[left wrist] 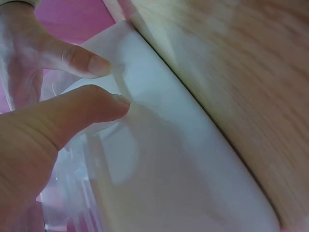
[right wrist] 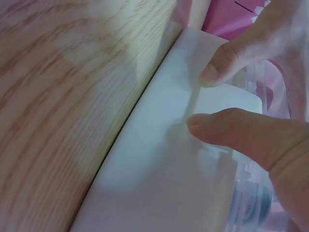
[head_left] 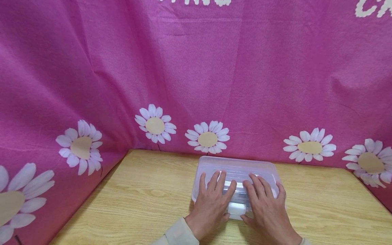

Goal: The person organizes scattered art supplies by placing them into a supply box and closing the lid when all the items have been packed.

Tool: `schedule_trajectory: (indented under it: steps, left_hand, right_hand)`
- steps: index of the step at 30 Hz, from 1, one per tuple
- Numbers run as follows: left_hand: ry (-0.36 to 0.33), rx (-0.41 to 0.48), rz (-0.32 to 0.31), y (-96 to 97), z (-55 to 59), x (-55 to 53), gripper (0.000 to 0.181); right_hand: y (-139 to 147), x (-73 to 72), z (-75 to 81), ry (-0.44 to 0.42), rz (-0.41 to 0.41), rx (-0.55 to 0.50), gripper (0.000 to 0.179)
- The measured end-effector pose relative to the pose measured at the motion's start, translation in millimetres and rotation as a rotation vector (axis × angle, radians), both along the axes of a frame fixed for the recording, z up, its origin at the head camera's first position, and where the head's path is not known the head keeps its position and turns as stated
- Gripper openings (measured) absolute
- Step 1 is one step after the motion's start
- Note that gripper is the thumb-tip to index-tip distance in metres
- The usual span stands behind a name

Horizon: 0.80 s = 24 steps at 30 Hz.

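A translucent plastic box (head_left: 203,163) with a lid stands on the table, and a white latch (head_left: 237,208) sits at its near side. My left hand (head_left: 209,204) rests with spread fingers on the lid's left part. On the right part of the lid lie the spread fingers of my right hand (head_left: 267,209). Both thumbs reach down over the near side. In the left wrist view, my left thumb (left wrist: 72,118) touches the box by the latch's edge; the right wrist view shows my right thumb (right wrist: 251,130) there too. What the box contains is not clear.
The box is on a light wooden table (head_left: 147,190), close to its back edge. Magenta cloth (head_left: 196,75) printed with white daisies hangs behind the table and along its left side.
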State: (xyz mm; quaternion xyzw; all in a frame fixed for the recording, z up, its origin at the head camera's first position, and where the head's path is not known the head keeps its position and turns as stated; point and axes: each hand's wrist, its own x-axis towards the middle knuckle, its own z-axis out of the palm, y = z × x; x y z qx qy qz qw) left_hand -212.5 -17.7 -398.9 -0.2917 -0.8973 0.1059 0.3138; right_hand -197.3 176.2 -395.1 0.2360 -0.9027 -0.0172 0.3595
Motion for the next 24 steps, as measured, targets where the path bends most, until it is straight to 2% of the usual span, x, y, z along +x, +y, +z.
schedule_trajectory:
  steps: [9,17,24]
  left_hand:
    - [-0.038,0.031,-0.023,-1.8,1.6,2.7,0.094]
    - [-0.042,0.063,-0.047,-4.5,8.8,1.6,0.092]
    - [-0.125,0.122,-0.090,-9.6,15.9,1.3,0.083]
  right_hand:
    - [0.5,4.2,1.3,-0.041,-0.020,0.007,0.101]
    - [8.9,4.7,8.6,-0.069,0.034,-0.014,0.093]
    - [16.4,5.9,14.0,-0.075,0.073,-0.036,0.085]
